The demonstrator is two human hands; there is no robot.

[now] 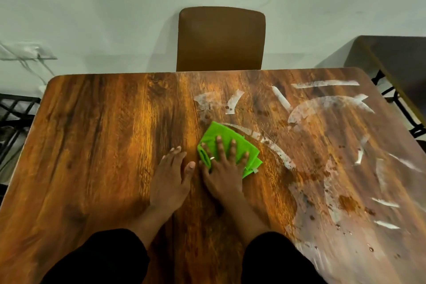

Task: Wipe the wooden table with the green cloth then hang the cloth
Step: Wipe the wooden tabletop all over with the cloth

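A folded bright green cloth lies flat near the middle of the wooden table. My right hand presses down on the cloth with its fingers spread, covering the cloth's near half. My left hand rests flat on the bare wood just left of the cloth, fingers together, holding nothing. White smears and brown crumbs cover the right half of the tabletop. The left half looks clean and glossy.
A brown chair back stands behind the table's far edge against a pale wall. A second dark table sits at the far right. Black metal frames and cables are on the left.
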